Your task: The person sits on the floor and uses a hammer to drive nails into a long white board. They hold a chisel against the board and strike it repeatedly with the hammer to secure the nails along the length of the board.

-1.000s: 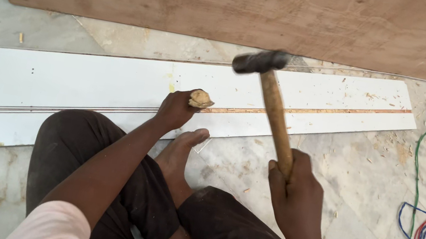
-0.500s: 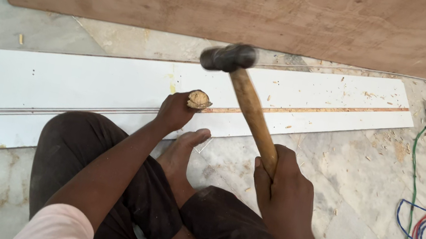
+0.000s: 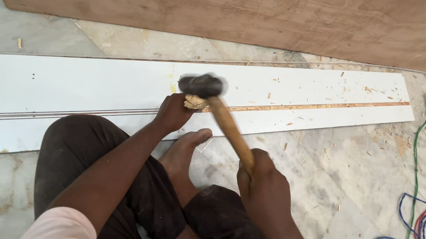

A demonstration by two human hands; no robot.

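Right hand [image 3: 266,184] clenched round wooden hammer [image 3: 225,118] handle; head, blurred, sits over chisel [image 3: 194,102]. Left hand [image 3: 173,112] gripped round chisel, set in groove of white board [image 3: 55,86].

Hammer head [image 3: 202,85] motion-blurred; left hand [image 3: 172,113] hides the chisel's shaft.

Bare left hand [image 3: 172,112] and bare right hand [image 3: 266,184], no gloves, rings or watch visible. Forearms uncovered. Pale pink short sleeve of soft fabric [image 3: 62,230] at lower edge, well behind left hand, ending above elbow. Dark brown, near-black loose cloth trousers [image 3: 71,164] below and between both hands, creased at knees. Bare foot [image 3: 184,152] just below left hand, no shoe or sock, toes showing.
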